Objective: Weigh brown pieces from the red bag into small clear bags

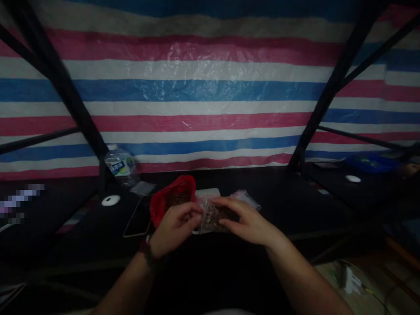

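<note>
A small clear plastic bag point(212, 218) with brown bits in it lies sideways between my two hands. My right hand point(246, 219) grips it from the right, thumb below and fingers above. My left hand point(177, 227), closed in a pinch, is at the bag's left edge, and its fingertips seem to hold that edge. Just behind my left hand stands an open red bag point(159, 203), with a mass of small brown pieces point(179, 197) inside. A flat white object point(210, 192) shows partly behind the clear bag; my hands hide the rest.
More clear plastic bags point(247, 199) lie behind my right hand. On the left are a dark tablet-like slab point(138, 218) with a pale edge, a white oval object point(110, 200), a clear packet point(143, 188) and a large plastic bottle point(122, 168). Black metal posts point(300, 153) flank the black table point(275, 197).
</note>
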Demonstrator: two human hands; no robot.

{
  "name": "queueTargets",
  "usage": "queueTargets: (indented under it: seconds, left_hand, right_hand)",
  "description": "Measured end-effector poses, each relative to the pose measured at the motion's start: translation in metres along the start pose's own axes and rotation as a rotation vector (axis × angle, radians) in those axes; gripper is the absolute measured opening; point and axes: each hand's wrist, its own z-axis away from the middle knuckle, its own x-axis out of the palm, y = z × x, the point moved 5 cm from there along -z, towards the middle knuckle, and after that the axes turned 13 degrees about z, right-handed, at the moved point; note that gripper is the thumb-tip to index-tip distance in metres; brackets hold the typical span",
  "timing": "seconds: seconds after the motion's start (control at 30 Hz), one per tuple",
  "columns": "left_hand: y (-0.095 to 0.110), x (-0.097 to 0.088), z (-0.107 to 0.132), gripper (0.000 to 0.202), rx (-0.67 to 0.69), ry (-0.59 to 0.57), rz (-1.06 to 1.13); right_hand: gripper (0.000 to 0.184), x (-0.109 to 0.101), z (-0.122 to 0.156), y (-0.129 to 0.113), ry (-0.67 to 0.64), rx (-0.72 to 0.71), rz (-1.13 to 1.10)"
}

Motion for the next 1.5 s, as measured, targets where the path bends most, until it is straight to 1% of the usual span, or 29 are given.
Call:
queueTargets:
  seconds: [0.07, 0.1, 0.23, 0.33, 0.37, 0.4, 0.47, 0.5, 0.53, 0.6, 0.63, 0.7, 0.77, 0.87, 0.97, 1.03, 1.13, 1.23, 1.33, 1.4, 1.47, 1.5]
  left_hand:
    - [0.01, 0.006, -0.002, 0.026, 0.029, -0.037, -0.106]
    - [0.013, 0.006, -0.002, 0.026, 0.018, -0.068, -0.126]
    - [0.02, 0.004, 0.005, 0.03, -0.076, -0.184, -0.041]
    - [0.023, 0.005, 0.006, 0.031, -0.088, -0.216, 0.002]
    - [0.022, 0.006, 0.005, 0.031, -0.093, -0.209, 0.028]
    - [0.021, 0.007, 0.004, 0.032, -0.1, -0.19, 0.063]
    - [0.015, 0.008, 0.002, 0.035, -0.117, -0.13, 0.152]
    - [0.011, 0.009, 0.001, 0.036, -0.122, -0.094, 0.2]
    - [0.005, 0.01, 0.001, 0.037, -0.126, -0.062, 0.241]
    - [-0.007, 0.016, 0.001, 0.037, -0.145, -0.027, 0.294]
    - [-0.013, 0.021, 0.001, 0.037, -0.155, -0.029, 0.305]
    - [-0.022, 0.031, 0.003, 0.035, -0.173, -0.066, 0.312]
    - [-0.028, 0.04, 0.004, 0.034, -0.187, -0.112, 0.334]
    - [-0.032, 0.045, 0.006, 0.035, -0.209, -0.158, 0.36]
    - [-0.033, 0.044, 0.006, 0.037, -0.219, -0.169, 0.348]
    - [-0.032, 0.043, 0.005, 0.036, -0.209, -0.17, 0.324]
    - [-0.03, 0.043, 0.003, 0.034, -0.196, -0.147, 0.236]
    - [-0.034, 0.04, 0.002, 0.031, -0.282, -0.095, 0.182]
    - [-0.038, 0.032, 0.001, 0.031, -0.346, -0.028, 0.105]
    - [-0.038, 0.026, -0.001, 0.031, -0.319, -0.008, -0.002]
    - [-0.034, 0.02, -0.002, 0.028, -0.225, -0.01, -0.129]
    - [-0.031, 0.017, -0.003, 0.027, -0.162, -0.009, -0.178]
  right_hand:
    - [0.049, 0.007, -0.001, -0.003, -0.019, -0.019, 0.003]
    - [0.05, 0.009, -0.001, -0.003, -0.025, -0.023, -0.006]
    - [0.051, 0.012, -0.001, -0.005, -0.014, -0.018, -0.063]
    - [0.051, 0.012, -0.001, -0.008, 0.007, 0.01, -0.065]
    - [0.048, 0.01, -0.001, -0.008, 0.05, 0.035, -0.042]
    - [0.042, 0.007, 0.001, -0.007, 0.121, 0.07, -0.004]
    - [0.02, 0.002, 0.006, -0.006, 0.274, 0.141, 0.093]
    - [0.01, 0.003, 0.008, -0.006, 0.302, 0.167, 0.125]
    - [0.006, 0.006, 0.01, -0.005, 0.285, 0.185, 0.137]
    - [0.016, 0.02, 0.013, -0.005, 0.167, 0.209, 0.117]
    - [0.019, 0.027, 0.014, -0.005, 0.108, 0.225, 0.103]
    - [0.023, 0.039, 0.016, -0.004, 0.049, 0.271, 0.084]
    - [0.022, 0.048, 0.017, -0.002, 0.007, 0.306, 0.042]
    - [0.022, 0.053, 0.016, 0.002, -0.092, 0.3, -0.102]
    - [0.027, 0.053, 0.015, 0.004, -0.216, 0.221, -0.273]
    - [0.031, 0.051, 0.014, 0.006, -0.236, 0.188, -0.338]
    - [0.034, 0.055, 0.013, 0.016, -0.211, 0.23, -0.348]
    - [0.031, 0.063, 0.013, 0.027, -0.186, 0.324, -0.339]
    - [0.029, 0.061, 0.011, 0.039, -0.052, 0.434, -0.257]
    - [0.028, 0.057, 0.01, 0.043, 0.019, 0.446, -0.172]
    - [0.03, 0.056, 0.008, 0.041, 0.045, 0.394, -0.149]
    - [0.03, 0.056, 0.007, 0.041, 0.067, 0.365, -0.175]
